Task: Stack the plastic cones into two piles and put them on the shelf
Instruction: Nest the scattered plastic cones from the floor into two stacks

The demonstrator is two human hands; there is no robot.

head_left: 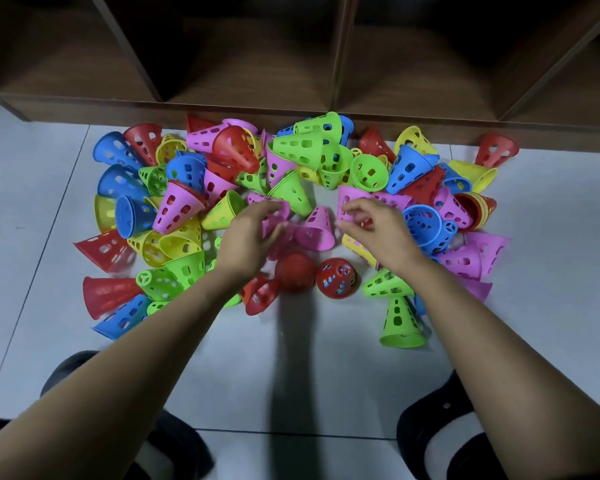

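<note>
Cones [291,188] in red, blue, yellow, green and pink lay in a loose heap on the pale floor [32,202], most on their sides, just in front of the dark wooden shelf [222,110], whose compartments showed no cones in them; the head camera showed no pile begun. The left hand [253,233] had its fingers and thumb curled round a pink cone [274,211] near the middle of the heap. The right hand [374,226] had bent fingers laid on a second pink cone [352,200], though blur hid whether that grip had closed. A third pink cone [316,226] lay between the hands, and a green cone [400,320] stood upright nearer the person. These looked like light, thin, fairly stiff plastic shells with cut-out holes, probably smooth enough to slide into one another. Holding each round the wide rim, narrow end leading, should nest them easily; squeezing the wall hard might flex it.
</note>
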